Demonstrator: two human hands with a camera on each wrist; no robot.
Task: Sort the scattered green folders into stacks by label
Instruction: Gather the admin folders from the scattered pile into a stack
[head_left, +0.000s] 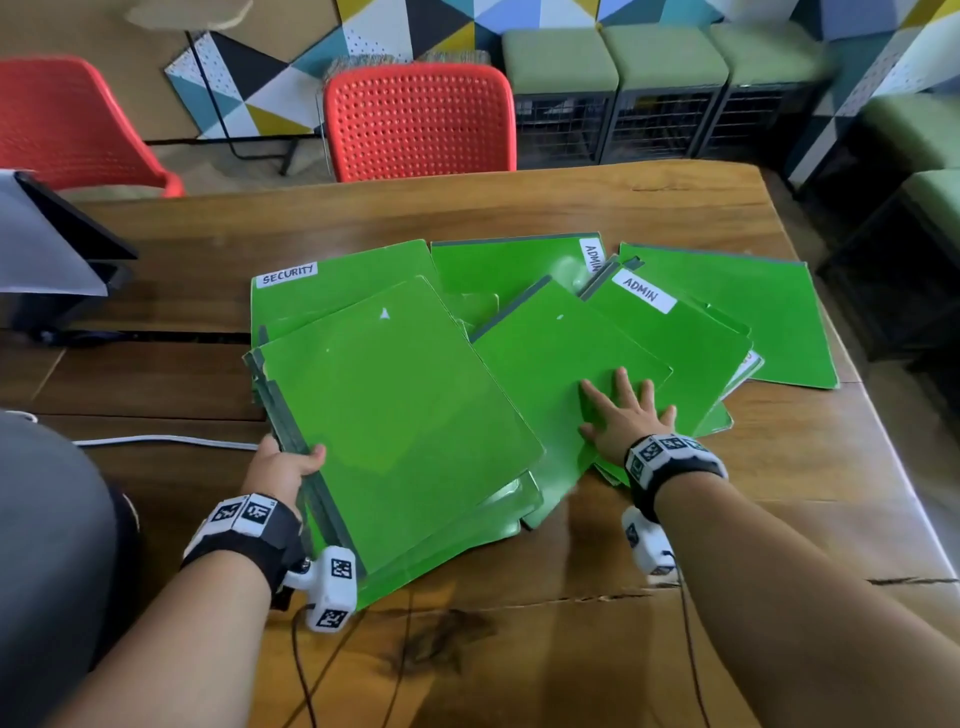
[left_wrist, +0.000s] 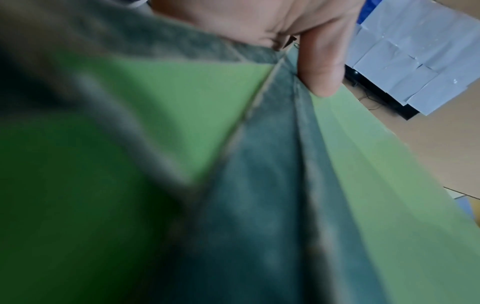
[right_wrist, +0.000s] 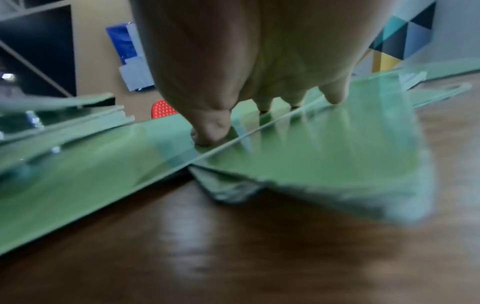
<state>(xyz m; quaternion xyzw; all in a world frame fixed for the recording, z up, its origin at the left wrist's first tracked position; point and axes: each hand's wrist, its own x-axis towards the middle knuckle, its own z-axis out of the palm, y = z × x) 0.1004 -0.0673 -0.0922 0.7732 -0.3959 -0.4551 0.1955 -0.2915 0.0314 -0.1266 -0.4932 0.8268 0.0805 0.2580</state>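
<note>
A heap of green folders (head_left: 395, 405) lies fanned across the middle of the wooden table (head_left: 571, 623), overlapping one another at odd angles. The left hand (head_left: 283, 467) grips the near left edge of a bundle of folders, thumb on top and fingers curled beneath, lifting that edge off the table. The right hand (head_left: 621, 415) lies flat with fingers spread, pressing on a blank-faced folder (head_left: 566, 348) near the heap's right side.

A folder labelled SECURITY (head_left: 287, 274) sits at the far left of the heap; two marked ADMIN (head_left: 644, 293) lie at the far right. The rightmost folder (head_left: 748, 317) reaches close to the table's right edge. Bare wood shows in front of the heap and along the far side, before the red chair (head_left: 420, 122).

The left wrist view shows the thumb (left_wrist: 320, 67) clamped on grey-green spines (left_wrist: 259, 164), several folders thick. The right wrist view shows fingertips (right_wrist: 210, 133) touching the glossy cover, and a folder corner (right_wrist: 228, 191) resting on the table beneath.
</note>
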